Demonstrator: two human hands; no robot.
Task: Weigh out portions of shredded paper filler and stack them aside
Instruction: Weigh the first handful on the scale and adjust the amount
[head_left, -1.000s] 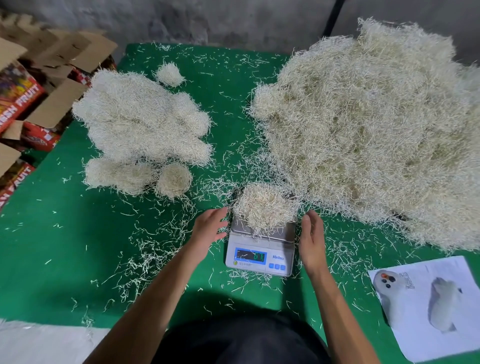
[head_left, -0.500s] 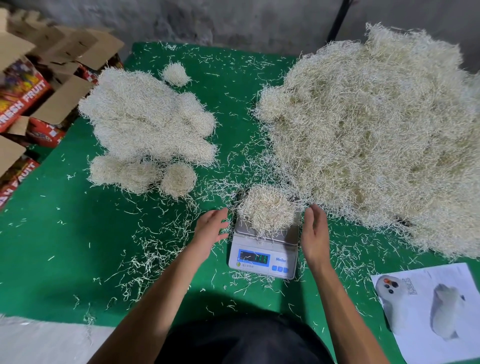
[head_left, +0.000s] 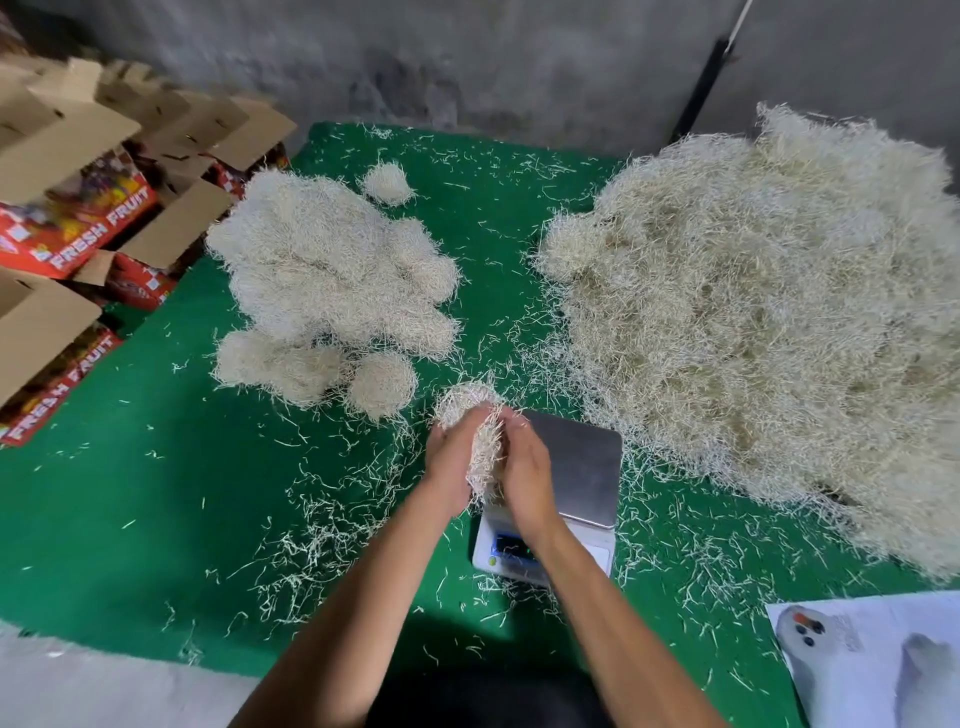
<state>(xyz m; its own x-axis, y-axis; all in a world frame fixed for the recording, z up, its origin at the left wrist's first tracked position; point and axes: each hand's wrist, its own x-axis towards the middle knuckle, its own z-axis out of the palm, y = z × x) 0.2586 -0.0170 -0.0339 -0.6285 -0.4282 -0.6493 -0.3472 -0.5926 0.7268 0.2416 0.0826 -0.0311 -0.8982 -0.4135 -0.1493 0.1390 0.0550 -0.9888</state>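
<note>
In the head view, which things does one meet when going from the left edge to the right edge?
Fresh-fruit cartons → stack of weighed portions → portion held in both hands → scale → big heap of shredded paper.

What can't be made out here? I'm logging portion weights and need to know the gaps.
Head view:
- Scale display: the right hand and forearm cover it; reading unreadable.
- Portion: mostly hidden between both hands; left hand.
- Big loose pile: cut off by the right edge.
- Printed sheet: cut off at the corner; text too small.
</note>
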